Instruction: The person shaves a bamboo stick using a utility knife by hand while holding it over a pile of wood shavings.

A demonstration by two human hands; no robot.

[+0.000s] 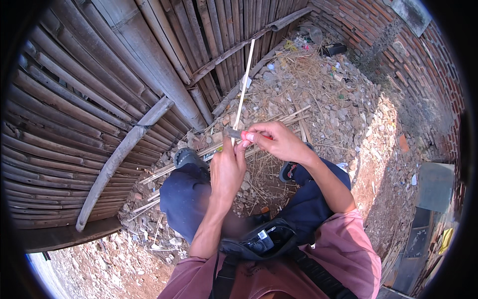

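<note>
A long, thin, pale bamboo strip (244, 88) slants up and away from my hands toward the fence. My left hand (227, 173) is closed around its near end, thumb and fingers pinching it. My right hand (282, 143) grips the red handle of a small knife (233, 133). Its short grey blade lies across the strip just above my left fingers, apparently touching it. The right fingertips are close against the left thumb, and they hide part of the handle.
A bamboo fence (164, 65) rises at the left and a brick wall (423, 74) at the right. Rubble and dry straw (318, 89) cover the ground. More bamboo strips (297, 113) lie beyond my hands. A black bag (261, 241) hangs at my waist.
</note>
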